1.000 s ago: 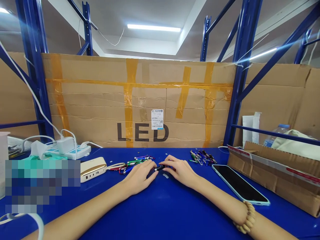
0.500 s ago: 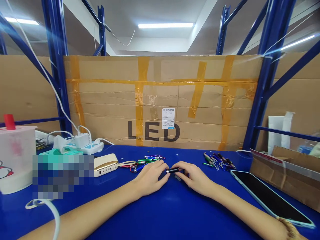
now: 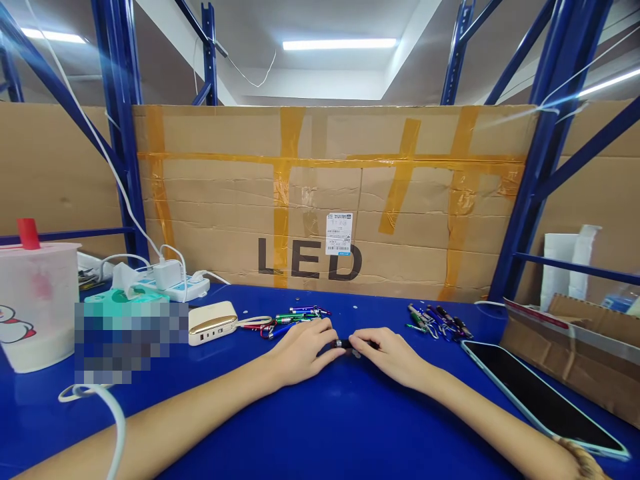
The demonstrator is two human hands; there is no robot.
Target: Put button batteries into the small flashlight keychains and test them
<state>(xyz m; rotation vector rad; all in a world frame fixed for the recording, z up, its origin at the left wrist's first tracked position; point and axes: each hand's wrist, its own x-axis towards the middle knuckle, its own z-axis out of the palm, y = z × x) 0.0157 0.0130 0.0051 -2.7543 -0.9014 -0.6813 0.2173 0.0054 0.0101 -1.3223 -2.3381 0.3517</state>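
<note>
A small black cylindrical keychain flashlight lies mostly hidden between my hands, just above the blue tabletop. My left hand pinches its near end with the fingertips. My right hand grips the other end, and its fingers cover most of the barrel. Behind my left hand lies a tangled pile of colourful keychain flashlights with carabiner clips. A second pile of similar flashlights lies beyond my right hand.
A gold-and-white power bank with a cable sits at left, near a tissue box, a power strip and a plastic cup. A smartphone and an open cardboard box lie at right. Tall cardboard and blue shelving stand behind.
My view has swung, so the scene sits further right than a second ago. My hands have drawn closer together, and more of the black flashlight is now covered by my fingers.
</note>
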